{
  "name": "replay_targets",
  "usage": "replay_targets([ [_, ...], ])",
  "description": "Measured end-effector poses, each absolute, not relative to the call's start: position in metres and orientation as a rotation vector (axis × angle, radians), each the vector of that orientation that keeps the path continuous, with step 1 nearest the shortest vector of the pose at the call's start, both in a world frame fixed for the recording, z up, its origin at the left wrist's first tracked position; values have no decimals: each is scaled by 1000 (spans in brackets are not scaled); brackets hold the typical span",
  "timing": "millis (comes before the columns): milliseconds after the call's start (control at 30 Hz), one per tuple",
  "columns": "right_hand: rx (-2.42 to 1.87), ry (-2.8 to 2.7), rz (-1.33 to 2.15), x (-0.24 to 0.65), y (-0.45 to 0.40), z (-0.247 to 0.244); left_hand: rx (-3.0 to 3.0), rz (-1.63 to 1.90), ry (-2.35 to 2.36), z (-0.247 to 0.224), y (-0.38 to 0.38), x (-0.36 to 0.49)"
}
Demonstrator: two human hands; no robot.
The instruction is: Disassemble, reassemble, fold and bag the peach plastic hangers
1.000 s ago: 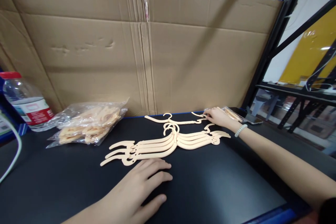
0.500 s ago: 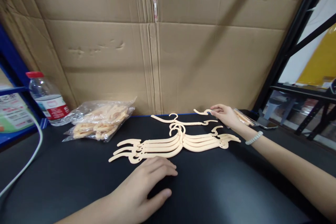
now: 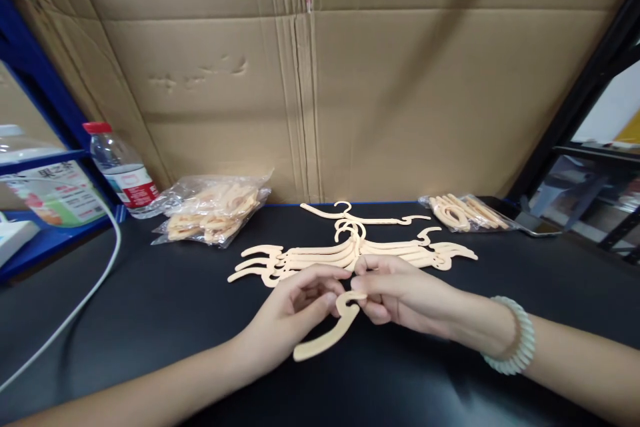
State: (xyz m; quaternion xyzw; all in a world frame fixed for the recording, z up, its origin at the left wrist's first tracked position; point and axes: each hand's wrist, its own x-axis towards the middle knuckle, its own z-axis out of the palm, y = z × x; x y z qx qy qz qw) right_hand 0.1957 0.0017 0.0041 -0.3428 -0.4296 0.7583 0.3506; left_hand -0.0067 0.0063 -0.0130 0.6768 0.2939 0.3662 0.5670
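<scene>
In the head view, my right hand [image 3: 405, 297] pinches the end of a loose pale wooden-looking hanger piece [image 3: 327, 339]. Its curved arm slants down to the left, above the black table. My left hand [image 3: 295, 303] is beside the piece's hooked part, fingers loosely curled and thumb apart from the index finger. Whether that thumb touches the piece I cannot tell. Behind both hands lies a stack of similar hangers [image 3: 320, 257], partly covered by my fingers. Another hanger [image 3: 373, 220] lies farther back, its hook pointing away.
A clear bag of hanger parts [image 3: 215, 210] lies at back left, near a red-capped bottle [image 3: 131, 180]. Another bag of parts [image 3: 467, 212] is at back right, beside a dark flat device [image 3: 537, 227]. A white cable [image 3: 93, 290] crosses the left side. Cardboard [image 3: 210, 80] stands behind.
My right hand has brought the hanger piece from the back right of the table to the front middle. My left hand has lifted and curled beside it. The view has tilted down.
</scene>
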Motion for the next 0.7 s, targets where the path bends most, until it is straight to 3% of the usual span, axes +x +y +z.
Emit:
replay_targets([
  [400, -1059, -1336, 1835, 192, 6, 4, 1594, 947, 808, -9, 4, -5],
  [467, -1114, -1580, 1566, 203, 20, 11, 1536, 976, 817, -11, 4, -6],
  [633, -1321, -2106, 271, 244, 84, 19, 1462, 948, 786, -14, 5, -7],
  [700, -1339, -2184, 201, 255, 107, 16, 1468, 948, 794, -13, 6, -7],
])
